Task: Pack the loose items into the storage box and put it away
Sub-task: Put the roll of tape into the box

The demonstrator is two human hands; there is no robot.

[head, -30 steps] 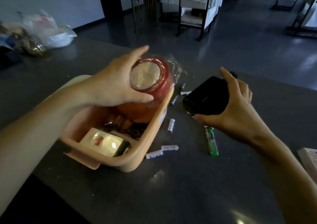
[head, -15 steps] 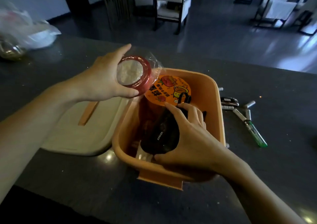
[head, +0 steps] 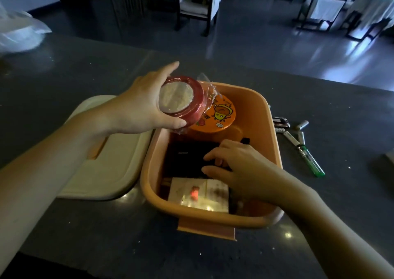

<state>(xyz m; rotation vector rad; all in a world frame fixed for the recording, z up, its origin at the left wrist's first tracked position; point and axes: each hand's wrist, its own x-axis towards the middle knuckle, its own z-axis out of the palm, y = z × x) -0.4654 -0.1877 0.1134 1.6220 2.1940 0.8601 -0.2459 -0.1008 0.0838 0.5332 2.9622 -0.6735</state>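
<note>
An orange storage box (head: pixel 271 129) stands open on the dark table. My left hand (head: pixel 142 105) grips a red plastic-wrapped cup (head: pixel 185 101), held tilted above the box's far left corner. Beneath it in the box sits an orange cup with a cartoon lid (head: pixel 219 116). My right hand (head: pixel 241 167) is inside the box, fingers resting on a black power bank (head: pixel 187 157) that lies flat there. A white card box (head: pixel 198 193) lies at the box's near end. The cream lid (head: pixel 110 161) lies flat to the left of the box.
Loose items lie on the table right of the box: a green lighter (head: pixel 313 163), several small batteries (head: pixel 301 127) and a dark key fob (head: pixel 281 121). A white plastic bag (head: pixel 19 33) sits far left. Chairs stand on the floor beyond the table.
My right hand carried the black power bank from the table into the box and laid it flat. My left hand kept hold of the red cup above the box.
</note>
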